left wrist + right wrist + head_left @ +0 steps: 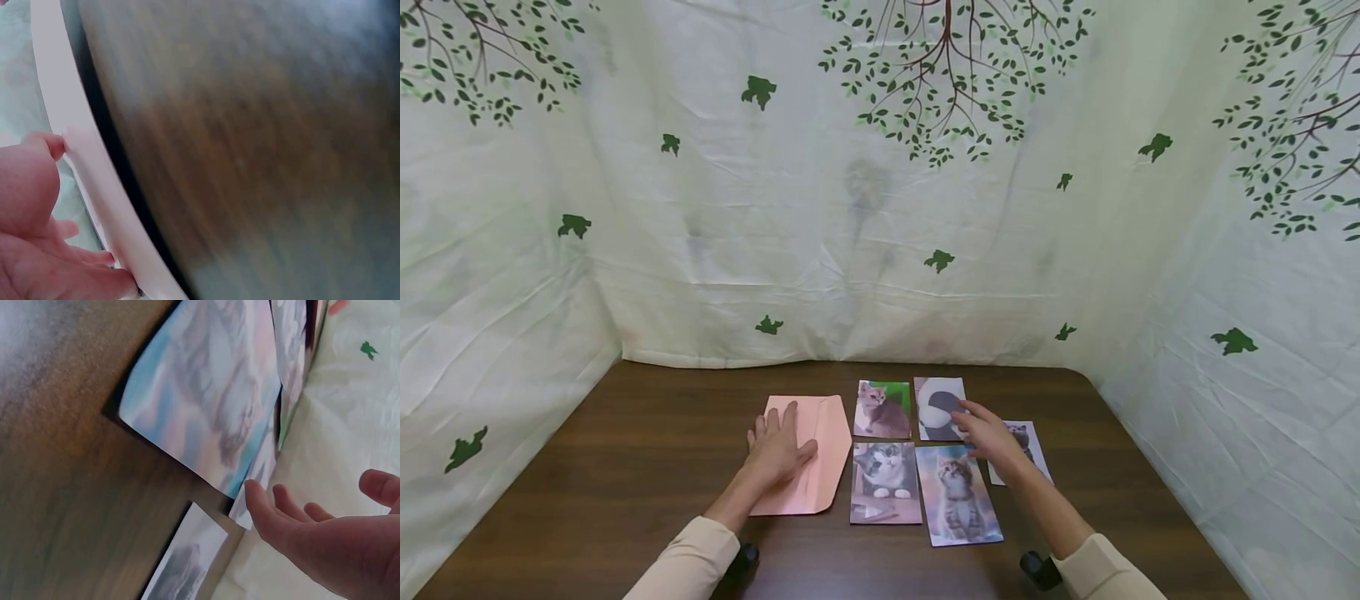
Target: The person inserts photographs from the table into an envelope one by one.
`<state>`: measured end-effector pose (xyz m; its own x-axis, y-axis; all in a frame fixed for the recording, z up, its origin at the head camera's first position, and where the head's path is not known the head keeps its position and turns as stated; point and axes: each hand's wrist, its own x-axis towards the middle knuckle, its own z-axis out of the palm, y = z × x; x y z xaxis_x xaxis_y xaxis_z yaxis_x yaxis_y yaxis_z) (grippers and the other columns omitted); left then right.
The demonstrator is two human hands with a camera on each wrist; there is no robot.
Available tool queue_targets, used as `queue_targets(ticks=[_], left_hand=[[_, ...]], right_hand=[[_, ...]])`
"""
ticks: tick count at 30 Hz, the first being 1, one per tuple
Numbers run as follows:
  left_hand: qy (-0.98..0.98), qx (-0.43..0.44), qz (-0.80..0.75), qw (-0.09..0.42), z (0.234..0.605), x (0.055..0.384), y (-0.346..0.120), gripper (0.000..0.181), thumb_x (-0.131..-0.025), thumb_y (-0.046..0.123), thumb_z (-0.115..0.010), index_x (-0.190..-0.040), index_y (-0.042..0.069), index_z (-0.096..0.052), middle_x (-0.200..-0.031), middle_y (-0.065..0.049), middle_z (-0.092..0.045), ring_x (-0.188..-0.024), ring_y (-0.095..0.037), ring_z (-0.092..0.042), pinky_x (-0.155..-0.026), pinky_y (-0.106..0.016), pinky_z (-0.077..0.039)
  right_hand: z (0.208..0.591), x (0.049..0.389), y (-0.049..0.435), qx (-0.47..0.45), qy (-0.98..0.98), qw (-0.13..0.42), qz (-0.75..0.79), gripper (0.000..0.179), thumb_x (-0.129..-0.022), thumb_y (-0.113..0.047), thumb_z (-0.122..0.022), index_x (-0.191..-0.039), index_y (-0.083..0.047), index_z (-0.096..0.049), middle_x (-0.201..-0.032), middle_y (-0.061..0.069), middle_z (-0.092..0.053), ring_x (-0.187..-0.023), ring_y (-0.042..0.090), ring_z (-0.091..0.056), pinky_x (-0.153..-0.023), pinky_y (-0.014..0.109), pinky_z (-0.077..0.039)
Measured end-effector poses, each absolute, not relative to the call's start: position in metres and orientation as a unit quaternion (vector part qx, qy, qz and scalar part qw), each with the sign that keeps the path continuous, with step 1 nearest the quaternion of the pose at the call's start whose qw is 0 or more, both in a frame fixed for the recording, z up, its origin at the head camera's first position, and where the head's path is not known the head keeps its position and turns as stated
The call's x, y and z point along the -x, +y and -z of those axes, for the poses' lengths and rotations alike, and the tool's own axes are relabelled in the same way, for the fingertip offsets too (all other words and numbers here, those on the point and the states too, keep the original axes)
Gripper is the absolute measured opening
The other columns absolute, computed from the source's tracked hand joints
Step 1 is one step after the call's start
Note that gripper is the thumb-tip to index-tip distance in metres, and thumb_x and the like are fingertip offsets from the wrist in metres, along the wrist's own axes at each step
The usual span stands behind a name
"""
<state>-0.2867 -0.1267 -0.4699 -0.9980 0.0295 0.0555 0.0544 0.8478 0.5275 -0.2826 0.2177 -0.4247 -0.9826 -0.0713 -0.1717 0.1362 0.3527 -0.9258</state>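
My left hand rests on a pink envelope with its fingers spread; in the left wrist view the thumb and fingers touch the pale envelope. My right hand hovers over the picture cards, fingers loosely bent and holding nothing. Its fingertips overlap the edge of a card with a grey and white picture. Below it lies a card with a sitting tabby kitten. A smaller cat card is partly covered by the right hand and wrist. The right wrist view shows the bent fingers near the cards.
Two more cards lie between the envelope and those cards: a cat on green and a grey and white kitten. All rest on a brown wooden table. A white leaf-printed cloth surrounds the back and sides.
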Motion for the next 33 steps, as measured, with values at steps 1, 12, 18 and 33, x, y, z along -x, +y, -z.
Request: queue_targets(ticks=[1,12,18,33], left_hand=[[-0.961,0.023,0.274,0.024,0.47,0.287,-0.127,0.079,-0.089,0.026,-0.065,-0.153,-0.004,-0.029,-0.148,-0.041,-0.029,-0.141,-0.06,-0.021,-0.113,-0.075,-0.014],[-0.964,0.043,0.258,0.042,0.467,0.289,-0.134,0.07,-0.088,0.022,-0.065,-0.149,-0.002,-0.04,-0.136,-0.041,-0.044,-0.127,-0.058,-0.04,-0.105,-0.076,-0.028],[-0.967,0.042,0.245,0.045,0.466,0.291,-0.137,0.063,-0.09,0.025,-0.062,-0.146,0.0,-0.046,-0.129,-0.036,-0.052,-0.12,-0.056,-0.048,-0.1,-0.07,-0.038],[-0.964,0.053,0.254,0.064,0.467,0.29,-0.141,0.06,-0.095,0.028,-0.058,-0.146,-0.001,-0.048,-0.128,-0.035,-0.056,-0.117,-0.055,-0.054,-0.098,-0.065,-0.043]], right_hand=[[0.424,0.283,0.219,-0.021,0.816,0.091,0.571,0.061,-0.105,-0.032,-0.047,-0.156,-0.003,-0.034,-0.148,0.034,-0.047,-0.135,0.053,-0.046,-0.108,0.062,-0.039],[0.415,0.286,0.231,-0.032,0.803,0.077,0.591,0.054,-0.106,-0.026,-0.041,-0.15,0.004,-0.041,-0.147,0.034,-0.047,-0.133,0.049,-0.049,-0.11,0.06,-0.04],[0.413,0.284,0.238,-0.025,0.811,0.075,0.58,0.054,-0.107,-0.026,-0.038,-0.149,0.007,-0.04,-0.147,0.035,-0.046,-0.134,0.051,-0.048,-0.111,0.06,-0.038],[0.402,0.287,0.27,-0.06,0.816,0.072,0.571,0.054,-0.108,-0.025,-0.036,-0.15,0.008,-0.037,-0.149,0.038,-0.042,-0.134,0.053,-0.047,-0.111,0.059,-0.039]])
